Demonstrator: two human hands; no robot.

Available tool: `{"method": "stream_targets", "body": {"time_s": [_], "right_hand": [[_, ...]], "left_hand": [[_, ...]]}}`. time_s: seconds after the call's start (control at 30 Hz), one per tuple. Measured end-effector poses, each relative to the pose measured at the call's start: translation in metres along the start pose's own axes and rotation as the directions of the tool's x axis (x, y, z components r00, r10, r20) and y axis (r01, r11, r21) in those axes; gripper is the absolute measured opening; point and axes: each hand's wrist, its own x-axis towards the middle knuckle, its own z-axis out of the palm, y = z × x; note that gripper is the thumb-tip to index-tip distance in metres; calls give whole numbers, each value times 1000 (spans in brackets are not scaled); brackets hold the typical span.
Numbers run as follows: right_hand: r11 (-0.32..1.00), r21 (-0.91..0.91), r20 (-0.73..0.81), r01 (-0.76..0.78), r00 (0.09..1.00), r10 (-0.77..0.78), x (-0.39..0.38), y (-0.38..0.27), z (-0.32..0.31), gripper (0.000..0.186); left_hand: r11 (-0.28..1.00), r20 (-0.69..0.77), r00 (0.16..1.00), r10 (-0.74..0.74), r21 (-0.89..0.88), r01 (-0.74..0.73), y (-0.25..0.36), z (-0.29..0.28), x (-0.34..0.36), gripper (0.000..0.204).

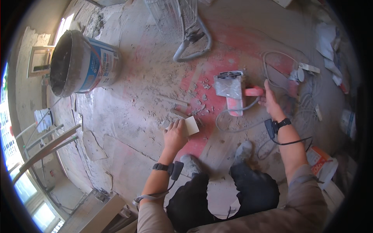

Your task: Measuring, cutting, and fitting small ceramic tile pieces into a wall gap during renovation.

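My left hand point(175, 134) is closed around the edge of a small cream rectangular piece point(192, 125), low over the dusty floor. It looks like a bit of tile, but I cannot be sure. My right hand point(270, 101) has its fingers stretched out and holds nothing visible. Just left of those fingers lies a red power cutter point(234, 104) with a flat silver metal plate. Its side handle points toward my right hand; whether they touch I cannot tell. A grey cord loops from the cutter across the floor.
A large tilted-looking bucket point(110, 64) stands at far left. Ahead are a wire basket point(165, 13) and a bent metal tube frame point(210, 42). Tangled cables point(311, 103) lie at right, near a white and orange container point(321, 163). Rubble point(200, 105) litters the middle; a ladder-like frame point(50, 147) is at left.
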Motion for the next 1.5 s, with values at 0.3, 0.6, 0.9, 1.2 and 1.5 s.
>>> {"method": "stream_targets", "body": {"time_s": [0.3,0.6,0.9,1.2,1.5], "right_hand": [[718,685,258,-127,963,-76,-2,14,47,30],[835,514,587,-197,791,-175,-151,-7,108,31],[903,99,618,418,685,-385,-185,-10,92,47],[951,177,568,255,763,-310,-187,37,99,45],[954,184,563,237,770,-300,-180,50,103,48]], "left_hand": [[982,-204,962,180,-22,-188,-24,26,-7,48],[988,-192,969,153,26,-151,-34,43,-17,49],[994,-187,977,102,48,-94,-31,49,-17,53],[993,-180,982,54,110,-35,-23,51,-23,57],[992,-256,963,80,116,-52,-26,58,-24,56]]}}
